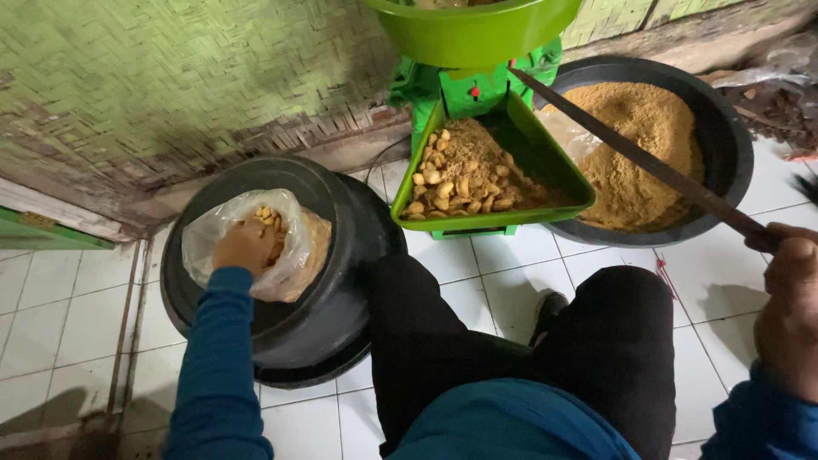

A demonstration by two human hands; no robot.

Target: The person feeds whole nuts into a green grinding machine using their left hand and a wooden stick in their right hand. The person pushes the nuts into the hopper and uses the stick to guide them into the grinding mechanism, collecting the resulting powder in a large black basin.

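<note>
The left hand (244,245) reaches into a clear plastic bag (285,255) of pale brown chips (268,216), its fingers curled down among them; whether they have closed on any cannot be told. The bag sits inside a black tub (341,281) on the white tiled floor (68,315), close to the woven green wall (170,77). The right hand (788,298), at the right edge of the view, is wrapped tight around the end of a long dark stick (639,158), which slants up and left across a second black tub (724,128) heaped with fine brown powder (648,145) toward a green machine (464,89). The machine's green chute (545,162) juts out between the two tubs, its right corner overlapping the powder tub's rim, and carries a mix of whole chips and crumbs. A green hopper (473,30) tops the machine. The person's knees in black trousers (613,341) fill the near floor between the tubs.
</note>
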